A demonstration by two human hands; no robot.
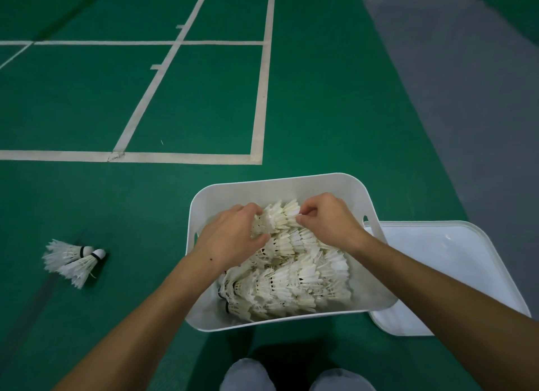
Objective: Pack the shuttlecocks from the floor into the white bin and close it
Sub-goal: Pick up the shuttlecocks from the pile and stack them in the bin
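The white bin (326, 183) stands open on the green court floor, filled with rows of stacked white shuttlecocks (303, 279). Both hands are inside it at the far end. My left hand (230, 236) grips the left end of a stack of shuttlecocks (275, 217), fingers curled round it. My right hand (326, 215) pinches the right end of that same stack. Two shuttlecocks (71, 259) lie on the floor to the left of the bin, cork ends pointing right. The bin's white lid (449, 262) lies flat on the floor to the right, partly under the bin.
White court lines (259, 98) run across the green floor beyond the bin. A grey floor strip (455, 84) lies to the right. My knees (248, 374) show at the bottom edge, just in front of the bin.
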